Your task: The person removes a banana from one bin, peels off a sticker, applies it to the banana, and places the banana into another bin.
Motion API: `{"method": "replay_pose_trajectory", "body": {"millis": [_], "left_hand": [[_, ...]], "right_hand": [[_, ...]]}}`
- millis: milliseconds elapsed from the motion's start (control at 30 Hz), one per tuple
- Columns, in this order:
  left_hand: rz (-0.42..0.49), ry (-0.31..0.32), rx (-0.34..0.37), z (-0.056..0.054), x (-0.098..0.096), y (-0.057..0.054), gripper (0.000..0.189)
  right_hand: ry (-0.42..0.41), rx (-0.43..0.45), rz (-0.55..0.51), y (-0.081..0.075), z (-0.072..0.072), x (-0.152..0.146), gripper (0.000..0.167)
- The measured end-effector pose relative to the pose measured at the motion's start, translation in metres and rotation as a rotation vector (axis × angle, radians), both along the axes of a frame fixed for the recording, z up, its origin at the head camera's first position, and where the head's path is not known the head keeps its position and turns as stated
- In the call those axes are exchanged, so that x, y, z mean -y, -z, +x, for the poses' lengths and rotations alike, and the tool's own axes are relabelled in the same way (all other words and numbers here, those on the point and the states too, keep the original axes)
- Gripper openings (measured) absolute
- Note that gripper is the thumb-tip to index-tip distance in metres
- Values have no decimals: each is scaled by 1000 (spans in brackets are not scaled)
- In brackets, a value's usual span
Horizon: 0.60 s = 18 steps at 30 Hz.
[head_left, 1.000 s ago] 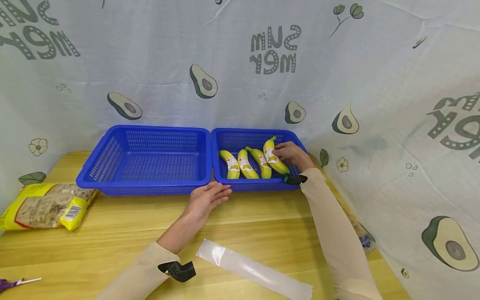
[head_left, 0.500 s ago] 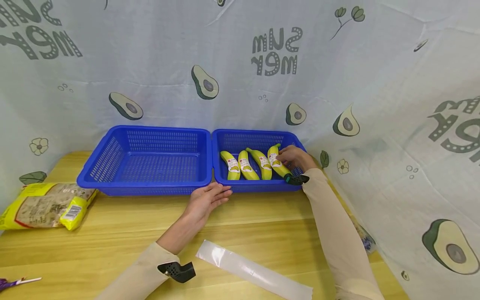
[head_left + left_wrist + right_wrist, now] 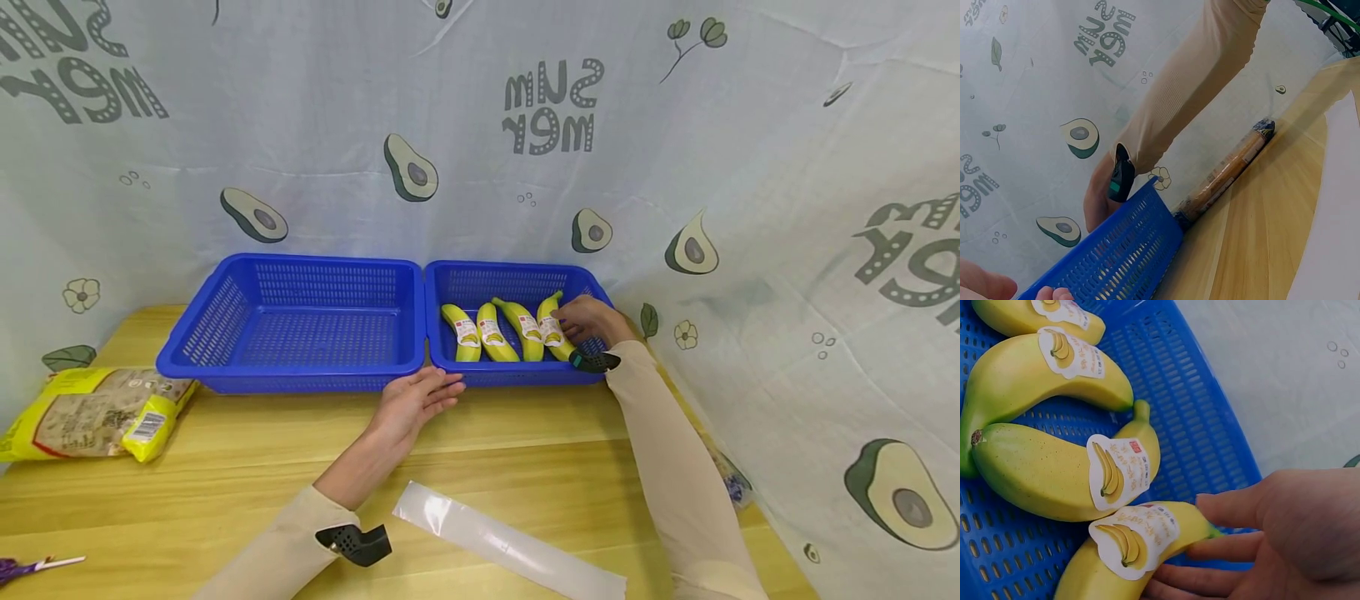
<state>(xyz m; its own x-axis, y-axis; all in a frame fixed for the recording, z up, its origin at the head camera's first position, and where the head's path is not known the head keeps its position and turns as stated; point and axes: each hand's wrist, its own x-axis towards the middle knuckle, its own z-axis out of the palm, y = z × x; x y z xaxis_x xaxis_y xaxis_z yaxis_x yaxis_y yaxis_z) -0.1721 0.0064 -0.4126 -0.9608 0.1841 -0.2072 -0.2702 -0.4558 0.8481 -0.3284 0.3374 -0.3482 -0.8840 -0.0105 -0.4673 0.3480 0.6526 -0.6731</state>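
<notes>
Several yellow bananas with white paper stickers lie side by side in the right blue basket [image 3: 517,377]. My right hand [image 3: 592,319] is inside this basket at the rightmost banana [image 3: 553,329]. In the right wrist view, the thumb and straight fingers of that hand [image 3: 1291,531] lie along the neck end of the stickered banana [image 3: 1135,547], right at its edges. A neighbouring banana [image 3: 1063,472] rests against it. My left hand [image 3: 411,407], fingers extended, is at the front rim where the two baskets meet. In the left wrist view its fingertips [image 3: 1054,294] show beside the basket wall [image 3: 1129,250].
A second blue basket [image 3: 300,371] with nothing in it stands on the left. A yellow-and-brown bag [image 3: 97,414] lies beyond it. Nearer me are a white strip [image 3: 510,542] and purple-handled scissors [image 3: 33,568]. A long wrapped packet [image 3: 1225,172] lies along the right-hand curtain.
The rightmost banana, held raised and tilted by my right hand a second ago, has come down into the basket beside the others. The fingers have loosened around it. My left hand has stayed put.
</notes>
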Motion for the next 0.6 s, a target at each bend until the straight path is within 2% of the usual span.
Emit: {"method": "replay_pose_trajectory", "body": {"millis": [300, 500, 600], "left_hand": [[-4, 2, 0, -2, 1, 2, 23], [-9, 10, -3, -4, 3, 3, 24], [-21, 35, -11, -4, 4, 4, 27]], "right_hand": [[7, 12, -132, 2, -1, -1, 63], [-4, -13, -185, 2, -1, 0, 64], [-13, -51, -190, 2, 0, -1, 63]]}}
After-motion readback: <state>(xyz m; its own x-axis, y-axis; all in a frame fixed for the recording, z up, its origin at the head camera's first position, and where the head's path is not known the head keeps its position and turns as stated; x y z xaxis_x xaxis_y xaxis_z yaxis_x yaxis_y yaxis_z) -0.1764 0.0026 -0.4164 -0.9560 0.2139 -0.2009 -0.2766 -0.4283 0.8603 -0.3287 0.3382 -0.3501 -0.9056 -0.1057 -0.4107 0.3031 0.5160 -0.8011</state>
